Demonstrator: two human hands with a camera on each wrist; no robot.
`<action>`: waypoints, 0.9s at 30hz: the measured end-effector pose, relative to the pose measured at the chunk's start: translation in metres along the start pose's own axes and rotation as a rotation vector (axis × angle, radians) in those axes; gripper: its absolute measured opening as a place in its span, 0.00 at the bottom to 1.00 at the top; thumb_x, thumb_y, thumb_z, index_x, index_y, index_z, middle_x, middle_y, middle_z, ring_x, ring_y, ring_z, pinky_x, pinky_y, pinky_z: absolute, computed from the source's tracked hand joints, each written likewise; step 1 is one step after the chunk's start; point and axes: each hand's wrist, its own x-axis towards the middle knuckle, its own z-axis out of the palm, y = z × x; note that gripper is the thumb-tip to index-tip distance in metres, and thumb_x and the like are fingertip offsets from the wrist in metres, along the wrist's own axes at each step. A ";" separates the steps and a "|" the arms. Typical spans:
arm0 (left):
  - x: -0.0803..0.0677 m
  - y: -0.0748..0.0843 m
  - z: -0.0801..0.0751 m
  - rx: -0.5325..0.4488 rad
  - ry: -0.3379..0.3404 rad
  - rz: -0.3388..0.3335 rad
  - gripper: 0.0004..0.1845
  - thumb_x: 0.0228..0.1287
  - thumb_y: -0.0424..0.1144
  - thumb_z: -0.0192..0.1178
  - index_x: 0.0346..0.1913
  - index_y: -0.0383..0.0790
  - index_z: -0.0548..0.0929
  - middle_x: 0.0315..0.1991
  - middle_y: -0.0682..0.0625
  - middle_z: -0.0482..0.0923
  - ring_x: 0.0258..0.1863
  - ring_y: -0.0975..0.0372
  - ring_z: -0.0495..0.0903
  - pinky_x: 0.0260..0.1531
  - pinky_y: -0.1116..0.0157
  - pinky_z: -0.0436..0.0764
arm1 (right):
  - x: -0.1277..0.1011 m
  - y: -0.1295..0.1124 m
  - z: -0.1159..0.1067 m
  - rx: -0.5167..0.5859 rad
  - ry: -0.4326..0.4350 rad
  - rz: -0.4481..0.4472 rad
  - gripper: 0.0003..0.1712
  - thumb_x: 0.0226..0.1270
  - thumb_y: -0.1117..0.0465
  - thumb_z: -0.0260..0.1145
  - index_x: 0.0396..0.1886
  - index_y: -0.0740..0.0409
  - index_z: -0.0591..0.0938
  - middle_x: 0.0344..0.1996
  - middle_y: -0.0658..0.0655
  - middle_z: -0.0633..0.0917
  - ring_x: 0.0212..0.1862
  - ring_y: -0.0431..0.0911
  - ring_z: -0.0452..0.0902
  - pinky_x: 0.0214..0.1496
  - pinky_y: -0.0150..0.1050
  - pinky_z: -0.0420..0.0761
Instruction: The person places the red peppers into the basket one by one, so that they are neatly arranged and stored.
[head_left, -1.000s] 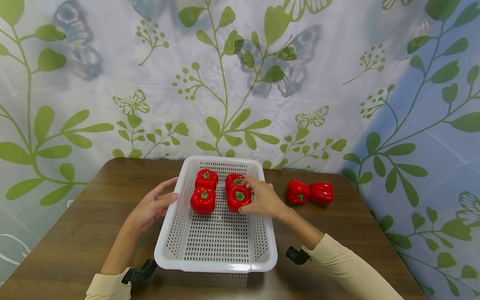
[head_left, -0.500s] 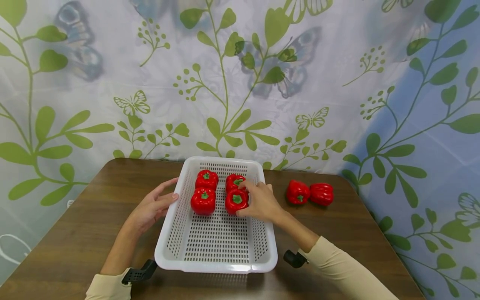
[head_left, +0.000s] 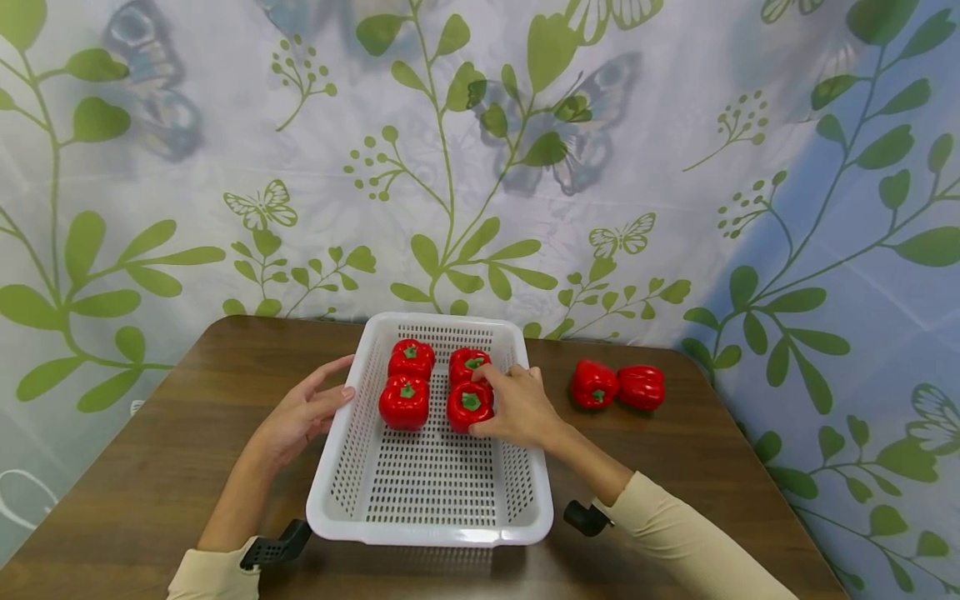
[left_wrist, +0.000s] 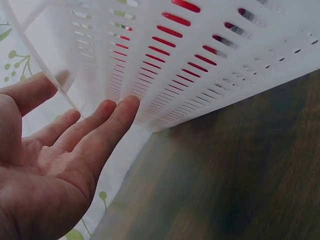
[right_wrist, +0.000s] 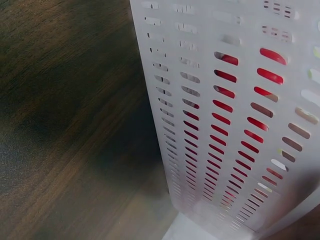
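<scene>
Inside the white basket (head_left: 517,508), the right hand (head_left: 517,406) grips a red pepper (head_left: 468,406); release gently beside its neighbours, while the open left hand (head_left: 303,414) steadies the wall.

The right hand (head_left: 517,406) has lowered its pepper (head_left: 468,406) into the basket (head_left: 431,483).

I see a glossy red bell pepper (head_left: 468,406) with a green stem, upright in the white slotted basket (head_left: 431,483), front right of four peppers, my right hand (head_left: 517,406) gripping it.
</scene>
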 end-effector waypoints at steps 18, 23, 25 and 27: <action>-0.001 0.000 0.000 -0.002 -0.016 0.004 0.33 0.79 0.40 0.52 0.80 0.49 0.52 0.68 0.35 0.74 0.55 0.46 0.86 0.49 0.48 0.86 | -0.001 -0.003 0.000 -0.064 -0.023 -0.019 0.35 0.51 0.42 0.76 0.60 0.46 0.81 0.46 0.52 0.89 0.47 0.49 0.74 0.47 0.47 0.62; -0.001 0.000 0.000 -0.003 -0.019 0.005 0.33 0.79 0.41 0.52 0.80 0.49 0.52 0.67 0.36 0.75 0.55 0.45 0.85 0.49 0.48 0.86 | -0.001 -0.003 0.000 -0.069 -0.013 -0.013 0.35 0.51 0.42 0.75 0.60 0.46 0.82 0.47 0.53 0.88 0.48 0.49 0.75 0.46 0.46 0.62; -0.001 0.001 0.000 -0.005 -0.018 0.005 0.33 0.79 0.41 0.52 0.80 0.48 0.52 0.67 0.36 0.75 0.55 0.46 0.85 0.49 0.48 0.86 | -0.001 -0.003 0.000 -0.068 -0.006 -0.013 0.35 0.51 0.42 0.75 0.61 0.45 0.82 0.47 0.53 0.88 0.47 0.48 0.74 0.46 0.46 0.62; -0.002 0.001 0.000 -0.003 -0.018 0.007 0.33 0.79 0.40 0.52 0.80 0.48 0.52 0.66 0.37 0.76 0.55 0.46 0.86 0.49 0.48 0.86 | -0.001 -0.004 -0.001 -0.067 -0.002 -0.014 0.35 0.51 0.43 0.76 0.62 0.44 0.82 0.47 0.53 0.88 0.47 0.48 0.74 0.46 0.46 0.62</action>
